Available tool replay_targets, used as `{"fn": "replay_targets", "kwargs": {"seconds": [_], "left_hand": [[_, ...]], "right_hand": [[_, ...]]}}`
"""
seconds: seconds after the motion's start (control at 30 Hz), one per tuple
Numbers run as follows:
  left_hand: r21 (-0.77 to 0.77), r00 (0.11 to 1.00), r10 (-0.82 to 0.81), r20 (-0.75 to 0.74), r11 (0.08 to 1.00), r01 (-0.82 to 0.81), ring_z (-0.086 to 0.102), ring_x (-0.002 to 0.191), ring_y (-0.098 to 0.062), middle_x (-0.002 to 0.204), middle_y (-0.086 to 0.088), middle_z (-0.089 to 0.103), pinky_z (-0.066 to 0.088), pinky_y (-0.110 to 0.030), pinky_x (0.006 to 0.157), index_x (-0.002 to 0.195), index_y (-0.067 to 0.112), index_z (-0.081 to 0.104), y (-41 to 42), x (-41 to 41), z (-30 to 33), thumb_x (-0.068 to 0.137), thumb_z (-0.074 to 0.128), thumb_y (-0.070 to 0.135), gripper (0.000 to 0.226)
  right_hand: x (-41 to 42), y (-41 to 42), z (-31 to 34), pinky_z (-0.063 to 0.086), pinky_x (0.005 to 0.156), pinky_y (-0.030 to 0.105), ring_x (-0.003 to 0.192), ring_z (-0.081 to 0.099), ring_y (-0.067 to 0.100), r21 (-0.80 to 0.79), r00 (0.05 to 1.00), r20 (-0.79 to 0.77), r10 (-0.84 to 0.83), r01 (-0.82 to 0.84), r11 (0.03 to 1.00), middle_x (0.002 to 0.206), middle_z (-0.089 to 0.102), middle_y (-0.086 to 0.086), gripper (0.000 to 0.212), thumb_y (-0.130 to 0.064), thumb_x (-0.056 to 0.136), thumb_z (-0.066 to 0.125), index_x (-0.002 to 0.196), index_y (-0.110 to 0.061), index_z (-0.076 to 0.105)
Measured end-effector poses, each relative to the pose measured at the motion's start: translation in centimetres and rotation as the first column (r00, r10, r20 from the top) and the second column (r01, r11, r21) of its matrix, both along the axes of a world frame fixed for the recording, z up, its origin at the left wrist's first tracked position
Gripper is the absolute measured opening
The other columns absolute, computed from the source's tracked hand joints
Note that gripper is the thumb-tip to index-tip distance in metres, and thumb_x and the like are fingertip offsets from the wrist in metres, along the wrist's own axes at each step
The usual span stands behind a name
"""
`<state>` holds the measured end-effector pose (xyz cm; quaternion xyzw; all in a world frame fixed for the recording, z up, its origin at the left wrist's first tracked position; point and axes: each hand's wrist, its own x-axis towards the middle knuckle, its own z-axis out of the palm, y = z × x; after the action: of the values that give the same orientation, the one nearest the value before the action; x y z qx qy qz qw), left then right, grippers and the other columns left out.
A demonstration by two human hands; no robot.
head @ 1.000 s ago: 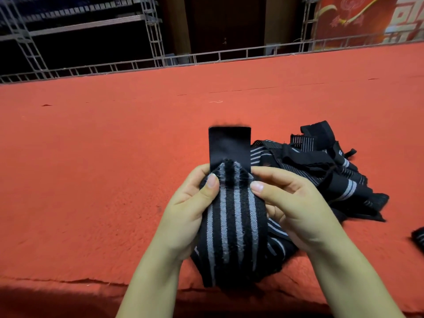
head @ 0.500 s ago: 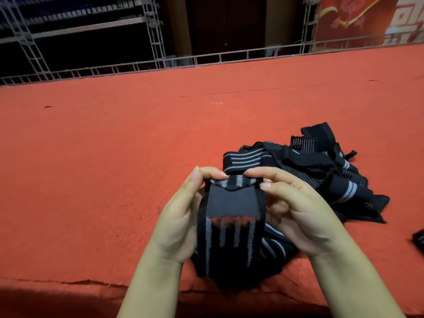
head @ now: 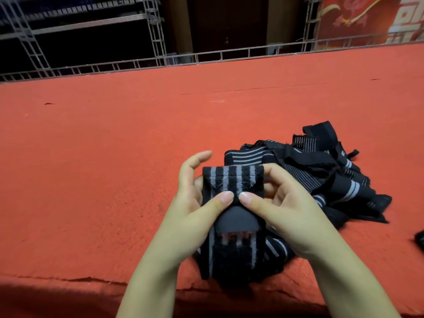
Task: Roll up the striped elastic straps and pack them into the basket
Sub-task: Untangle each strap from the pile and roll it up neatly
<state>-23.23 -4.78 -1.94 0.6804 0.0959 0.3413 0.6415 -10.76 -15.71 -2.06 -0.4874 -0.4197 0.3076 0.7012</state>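
Figure: start of a roll, seen from the worker's head. Both hands meet at the centre of the view, above the near edge of the red felt table (head: 96, 171). The left hand (head: 195, 203) and the right hand (head: 282, 203) hold one striped elastic strap (head: 231, 180), which is folded over on itself. The two thumbs press side by side on the near face of the fold, while the curled fingers support it from behind; the left index finger is lifted clear. This two-sided pinch appears meant to keep the first turn square and tight, so that later turns stack evenly.

The plain dark end tab (head: 236, 222) lies just below the thumbs, at 6 o'clock from them. It is probably tucked inward to form the core of the roll. The free length of the strap hangs down toward 6 o'clock, over the table edge, where it can feed upward as the roll grows.

A loose pile of unrolled straps (head: 339, 180) rests on the felt at 2 o'clock from the hands, touching or just behind the right fingers, within easy reach for the next pick. Another dark piece (head: 420, 241) shows at the frame's 3 o'clock edge; what it is cannot be told. No basket is in view, so packing lies well ahead. A metal railing (head: 206, 58) bounds the table at 12 o'clock.
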Motion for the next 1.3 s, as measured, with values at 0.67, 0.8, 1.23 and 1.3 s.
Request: {"fn": "replay_targets", "kwargs": {"seconds": [0.67,0.8,1.23,1.3], "left_hand": [[-0.012,0.995,-0.059,-0.084,0.998,0.058,0.065,0.109,-0.018,0.116,0.000,0.070,0.053,-0.034,0.090,0.121,0.027,0.056,-0.5,0.1,-0.9,0.087,0.058,0.020,0.035],[-0.154,0.994,-0.106,-0.039,0.983,0.099,0.068,0.101,-0.023,0.111,-0.007,0.072,0.056,-0.030,0.081,0.118,0.024,0.061,-0.8,0.2,-0.9,0.084,0.062,0.018,0.034],[-0.216,0.998,-0.066,-0.018,0.974,0.061,0.070,0.101,-0.024,0.109,-0.009,0.073,0.056,-0.029,0.079,0.120,0.015,0.061,-1.2,0.4,-0.7,0.083,0.061,0.022,0.038],[-0.192,0.999,-0.039,-0.033,0.981,0.032,0.069,0.104,-0.024,0.111,-0.009,0.072,0.055,-0.032,0.082,0.121,0.015,0.059,-1.2,0.5,-0.6,0.084,0.060,0.030,0.040]], "right_hand": [[-0.3,-0.3,1.6,0.050,0.072,0.014,0.085,0.067,0.002,0.042,0.952,0.201,-0.232,0.228,0.973,0.092,0.073,-0.009,0.030,-0.024,0.068,0.074,0.097,-0.025,0.067],[-0.1,0.0,1.2,0.053,0.077,0.023,0.086,0.068,0.008,0.109,0.933,0.168,-0.318,0.303,0.947,0.092,0.073,-0.006,0.024,-0.013,0.075,0.079,0.092,-0.027,0.069],[0.5,0.0,0.9,0.046,0.087,0.017,0.098,0.061,0.004,0.151,0.902,0.321,-0.288,0.252,0.956,0.101,0.066,-0.012,0.029,-0.012,0.080,0.063,0.097,-0.036,0.060],[0.4,0.0,1.0,0.045,0.088,0.016,0.100,0.061,0.003,0.115,0.903,0.361,-0.234,0.206,0.972,0.102,0.065,-0.013,0.027,-0.013,0.082,0.061,0.098,-0.035,0.058]]}}
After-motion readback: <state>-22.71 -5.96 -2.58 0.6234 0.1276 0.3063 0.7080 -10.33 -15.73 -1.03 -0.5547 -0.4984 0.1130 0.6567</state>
